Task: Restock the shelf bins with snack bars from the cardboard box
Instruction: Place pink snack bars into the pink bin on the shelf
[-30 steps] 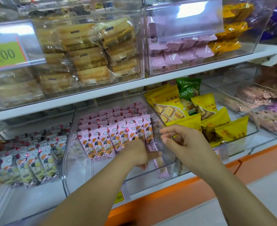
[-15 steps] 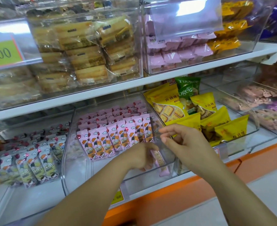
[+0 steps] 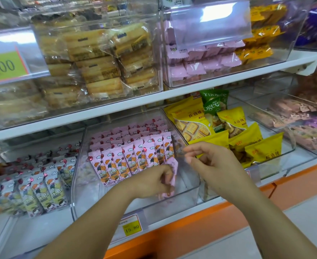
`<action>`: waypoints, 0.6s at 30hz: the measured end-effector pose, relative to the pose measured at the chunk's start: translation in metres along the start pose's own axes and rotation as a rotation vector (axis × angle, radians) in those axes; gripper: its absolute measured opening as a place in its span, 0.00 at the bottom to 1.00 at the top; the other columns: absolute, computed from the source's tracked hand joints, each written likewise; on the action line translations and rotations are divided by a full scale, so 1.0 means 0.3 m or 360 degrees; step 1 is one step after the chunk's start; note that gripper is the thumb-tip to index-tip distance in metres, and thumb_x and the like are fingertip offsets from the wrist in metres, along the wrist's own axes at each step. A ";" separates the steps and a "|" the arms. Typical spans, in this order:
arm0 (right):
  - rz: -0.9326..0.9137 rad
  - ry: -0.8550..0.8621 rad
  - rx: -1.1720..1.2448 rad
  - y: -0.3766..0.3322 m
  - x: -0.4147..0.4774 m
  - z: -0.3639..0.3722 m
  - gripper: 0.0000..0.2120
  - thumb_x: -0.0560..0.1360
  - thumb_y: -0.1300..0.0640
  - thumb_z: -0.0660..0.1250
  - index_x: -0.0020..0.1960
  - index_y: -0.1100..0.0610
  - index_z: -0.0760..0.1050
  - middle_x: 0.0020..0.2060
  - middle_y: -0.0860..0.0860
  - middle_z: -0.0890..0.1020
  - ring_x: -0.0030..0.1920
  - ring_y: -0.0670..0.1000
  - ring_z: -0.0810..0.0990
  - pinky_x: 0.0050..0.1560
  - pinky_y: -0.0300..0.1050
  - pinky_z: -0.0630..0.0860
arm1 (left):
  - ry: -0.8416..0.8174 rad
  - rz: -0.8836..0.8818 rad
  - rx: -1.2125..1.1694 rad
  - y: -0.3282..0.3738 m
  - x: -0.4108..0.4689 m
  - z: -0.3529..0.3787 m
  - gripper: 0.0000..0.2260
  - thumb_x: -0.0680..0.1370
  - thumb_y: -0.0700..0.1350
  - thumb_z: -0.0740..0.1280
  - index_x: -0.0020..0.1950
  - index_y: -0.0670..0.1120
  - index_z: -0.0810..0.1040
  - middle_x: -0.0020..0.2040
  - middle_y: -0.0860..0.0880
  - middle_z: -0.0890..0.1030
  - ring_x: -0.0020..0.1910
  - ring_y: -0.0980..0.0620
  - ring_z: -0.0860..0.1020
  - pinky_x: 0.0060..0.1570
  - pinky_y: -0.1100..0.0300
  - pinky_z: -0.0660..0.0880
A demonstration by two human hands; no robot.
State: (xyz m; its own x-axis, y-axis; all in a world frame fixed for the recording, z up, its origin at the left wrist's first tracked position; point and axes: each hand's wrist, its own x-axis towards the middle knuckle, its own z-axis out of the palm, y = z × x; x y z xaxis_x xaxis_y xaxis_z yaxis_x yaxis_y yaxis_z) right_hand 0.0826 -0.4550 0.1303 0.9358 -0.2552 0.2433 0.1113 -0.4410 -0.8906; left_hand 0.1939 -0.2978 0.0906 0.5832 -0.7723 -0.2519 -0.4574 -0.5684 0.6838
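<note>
Stocking clear plastic bin [image 3: 135, 209] with pink wrapped snack bar [image 3: 170, 174].
Left hand [image 3: 151, 182] grips it; right hand [image 3: 211, 162] slack, empty. Next, likely: stand it upright.

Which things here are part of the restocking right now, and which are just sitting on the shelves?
In the job: left hand gripping a pink-wrapped snack bar; right hand beside it, holding nothing; clear plastic bin with rows of pink bars.
Just there: yellow biscuit bags; green snack bags; clear-wrapped golden pastries above; yellow price tag.
</note>
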 end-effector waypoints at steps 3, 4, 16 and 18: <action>-0.0028 0.0069 0.0028 -0.002 0.001 -0.003 0.10 0.75 0.62 0.68 0.49 0.48 0.79 0.39 0.44 0.81 0.28 0.40 0.72 0.29 0.31 0.67 | 0.0167 0.0133 -0.0195 0.001 -0.066 -0.054 0.14 0.74 0.38 0.71 0.39 0.51 0.68 0.39 0.49 0.71 0.38 0.52 0.68 0.39 0.58 0.68; -0.0039 0.0083 0.0030 -0.004 0.002 -0.002 0.11 0.75 0.62 0.68 0.50 0.46 0.78 0.41 0.43 0.81 0.30 0.40 0.73 0.31 0.31 0.69 | 0.0216 0.0172 -0.0329 0.011 -0.089 -0.071 0.14 0.74 0.36 0.71 0.38 0.50 0.68 0.37 0.51 0.70 0.37 0.53 0.68 0.38 0.59 0.68; -0.0055 -0.0181 0.0743 -0.070 -0.009 0.006 0.22 0.74 0.66 0.67 0.62 0.46 0.71 0.47 0.43 0.83 0.37 0.39 0.79 0.35 0.31 0.73 | -0.0101 0.0289 -0.1339 0.142 -0.188 -0.110 0.09 0.73 0.37 0.67 0.47 0.46 0.69 0.44 0.49 0.81 0.40 0.53 0.78 0.43 0.62 0.74; -0.0066 -0.0077 0.0712 -0.070 -0.009 0.019 0.17 0.73 0.64 0.69 0.57 0.49 0.73 0.45 0.46 0.83 0.37 0.42 0.79 0.35 0.33 0.74 | 0.0033 0.0236 -0.1209 0.139 -0.190 -0.107 0.12 0.71 0.40 0.71 0.50 0.48 0.71 0.48 0.49 0.81 0.43 0.51 0.78 0.45 0.59 0.76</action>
State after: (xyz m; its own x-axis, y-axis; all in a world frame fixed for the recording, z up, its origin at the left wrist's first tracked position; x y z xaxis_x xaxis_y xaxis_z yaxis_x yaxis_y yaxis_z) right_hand 0.0797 -0.4402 0.1463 0.9408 -0.1999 0.2736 0.2728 -0.0321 -0.9615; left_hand 0.1632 -0.2684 0.1556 0.5674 -0.8157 -0.1132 0.0501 -0.1030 0.9934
